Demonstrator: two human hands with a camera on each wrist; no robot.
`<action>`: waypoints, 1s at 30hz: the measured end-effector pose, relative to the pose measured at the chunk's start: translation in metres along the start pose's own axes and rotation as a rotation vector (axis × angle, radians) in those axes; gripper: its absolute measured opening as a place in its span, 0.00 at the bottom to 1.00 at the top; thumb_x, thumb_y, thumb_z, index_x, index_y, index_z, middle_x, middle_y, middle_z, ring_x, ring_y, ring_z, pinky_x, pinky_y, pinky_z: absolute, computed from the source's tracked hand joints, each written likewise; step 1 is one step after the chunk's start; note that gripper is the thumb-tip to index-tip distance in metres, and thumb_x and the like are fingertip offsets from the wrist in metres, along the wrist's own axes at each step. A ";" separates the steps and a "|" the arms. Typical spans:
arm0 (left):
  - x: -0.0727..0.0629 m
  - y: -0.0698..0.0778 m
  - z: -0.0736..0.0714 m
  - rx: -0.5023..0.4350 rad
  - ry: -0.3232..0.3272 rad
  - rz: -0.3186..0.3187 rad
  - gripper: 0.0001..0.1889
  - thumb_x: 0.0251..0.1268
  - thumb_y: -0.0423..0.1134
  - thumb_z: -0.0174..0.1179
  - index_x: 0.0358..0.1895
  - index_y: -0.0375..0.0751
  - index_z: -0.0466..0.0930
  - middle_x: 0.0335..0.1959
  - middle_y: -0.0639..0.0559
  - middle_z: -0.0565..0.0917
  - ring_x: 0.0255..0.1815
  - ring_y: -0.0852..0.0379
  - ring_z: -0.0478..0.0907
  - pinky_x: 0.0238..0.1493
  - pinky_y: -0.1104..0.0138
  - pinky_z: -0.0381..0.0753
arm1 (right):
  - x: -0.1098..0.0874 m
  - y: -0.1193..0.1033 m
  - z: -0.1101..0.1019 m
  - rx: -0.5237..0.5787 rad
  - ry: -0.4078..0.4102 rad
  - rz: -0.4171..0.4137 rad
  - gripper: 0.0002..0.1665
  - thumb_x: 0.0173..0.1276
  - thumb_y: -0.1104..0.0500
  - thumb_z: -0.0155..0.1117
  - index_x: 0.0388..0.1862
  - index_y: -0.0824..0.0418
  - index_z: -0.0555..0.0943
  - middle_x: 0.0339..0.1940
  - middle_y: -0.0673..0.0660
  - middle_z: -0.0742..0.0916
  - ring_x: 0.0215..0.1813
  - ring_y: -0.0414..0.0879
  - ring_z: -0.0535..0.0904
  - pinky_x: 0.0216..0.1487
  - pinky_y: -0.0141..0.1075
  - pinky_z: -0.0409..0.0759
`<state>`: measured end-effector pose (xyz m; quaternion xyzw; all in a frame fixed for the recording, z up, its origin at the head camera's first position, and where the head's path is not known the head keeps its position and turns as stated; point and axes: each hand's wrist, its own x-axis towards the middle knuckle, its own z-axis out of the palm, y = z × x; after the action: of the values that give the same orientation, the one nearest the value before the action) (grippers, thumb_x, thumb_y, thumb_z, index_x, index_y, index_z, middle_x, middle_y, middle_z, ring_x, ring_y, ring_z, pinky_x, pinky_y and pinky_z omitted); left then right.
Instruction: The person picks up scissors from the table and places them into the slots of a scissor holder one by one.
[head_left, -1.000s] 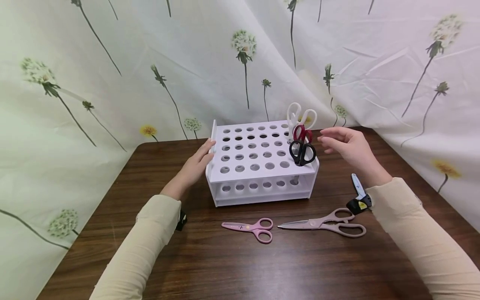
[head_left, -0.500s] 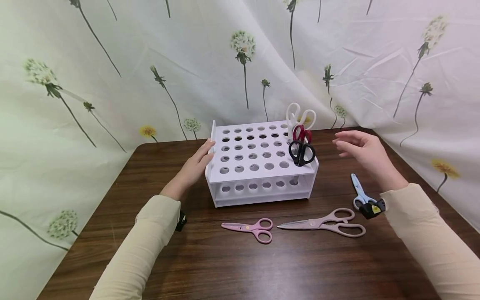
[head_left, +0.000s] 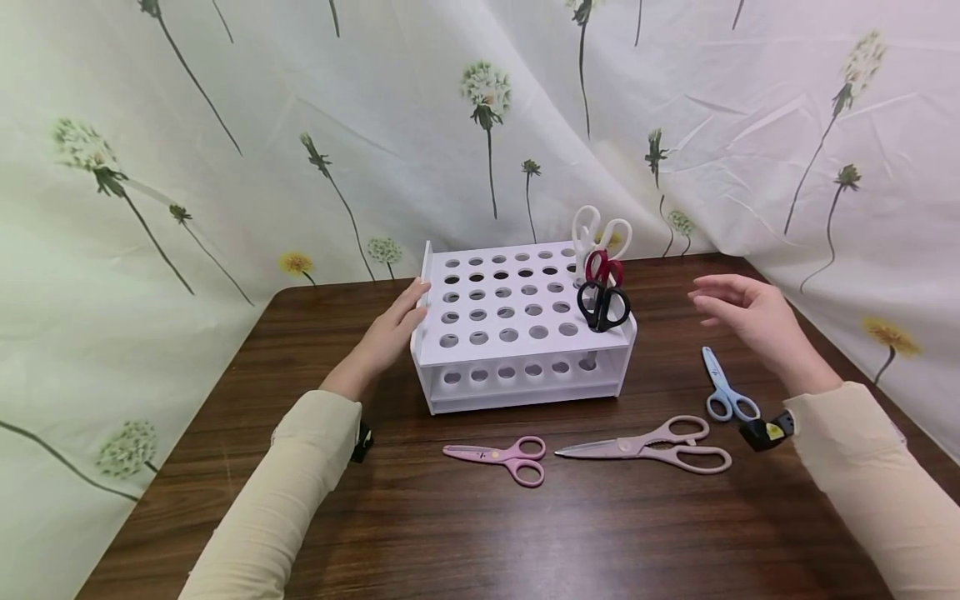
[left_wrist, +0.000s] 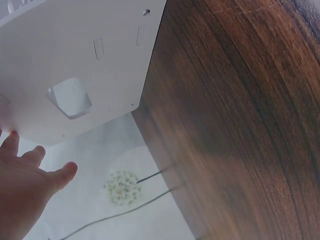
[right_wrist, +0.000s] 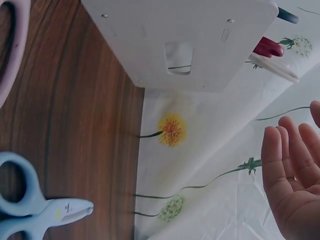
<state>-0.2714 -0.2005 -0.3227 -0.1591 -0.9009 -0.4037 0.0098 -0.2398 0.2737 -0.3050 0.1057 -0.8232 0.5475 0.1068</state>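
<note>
My left hand (head_left: 386, 333) rests its fingers against the left side of a white rack (head_left: 495, 354) with rows of round holes. Above the table, right of the rack, my right hand (head_left: 757, 325) holds nothing, its fingers loosely bent. Nearest to it lie light blue scissors (head_left: 722, 387), points away from me. Three pairs stand handles up along the rack's right end: black scissors (head_left: 603, 307), red scissors (head_left: 604, 265) and white scissors (head_left: 600, 225). In front of the rack lie pink scissors (head_left: 506, 456) and larger greyish-pink scissors (head_left: 648, 447).
The brown wooden table (head_left: 465, 533) meets a white cloth (head_left: 405, 150) printed with dandelions at the back and sides. In the left wrist view, the rack's end panel (left_wrist: 115, 75) shows a rectangular cut-out. A black wrist strap (head_left: 767, 431) sits at my right cuff.
My right hand has moved away from the rack, to the right and toward me, uncovering the light blue scissors' handles. The left hand has stayed against the rack.
</note>
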 end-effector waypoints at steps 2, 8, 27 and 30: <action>0.000 0.001 -0.001 0.004 -0.002 -0.005 0.27 0.73 0.53 0.38 0.72 0.53 0.52 0.74 0.58 0.44 0.72 0.53 0.41 0.65 0.49 0.46 | -0.002 0.002 -0.002 -0.014 -0.004 0.010 0.19 0.64 0.58 0.63 0.51 0.65 0.76 0.38 0.40 0.84 0.38 0.34 0.80 0.35 0.30 0.79; 0.000 0.001 -0.001 0.006 -0.001 -0.008 0.27 0.73 0.53 0.38 0.72 0.54 0.52 0.73 0.60 0.44 0.72 0.53 0.42 0.65 0.49 0.47 | -0.008 0.006 -0.007 -0.053 -0.011 0.047 0.22 0.63 0.56 0.63 0.53 0.67 0.74 0.37 0.38 0.83 0.38 0.34 0.80 0.35 0.30 0.79; 0.000 0.001 -0.002 -0.005 -0.009 -0.019 0.27 0.72 0.54 0.37 0.72 0.55 0.52 0.73 0.61 0.44 0.72 0.53 0.42 0.65 0.49 0.46 | -0.024 0.036 -0.022 -0.112 -0.056 0.093 0.25 0.64 0.55 0.62 0.55 0.68 0.71 0.38 0.37 0.81 0.37 0.34 0.80 0.35 0.31 0.79; 0.000 0.001 -0.002 -0.001 -0.009 -0.023 0.27 0.72 0.54 0.37 0.72 0.55 0.52 0.73 0.62 0.44 0.72 0.53 0.42 0.65 0.49 0.46 | -0.026 0.039 -0.024 -0.123 -0.058 0.108 0.27 0.65 0.55 0.62 0.56 0.70 0.70 0.37 0.36 0.81 0.36 0.33 0.80 0.36 0.32 0.79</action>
<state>-0.2713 -0.2013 -0.3210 -0.1504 -0.9025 -0.4036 0.0012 -0.2252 0.3119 -0.3383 0.0703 -0.8626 0.4974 0.0595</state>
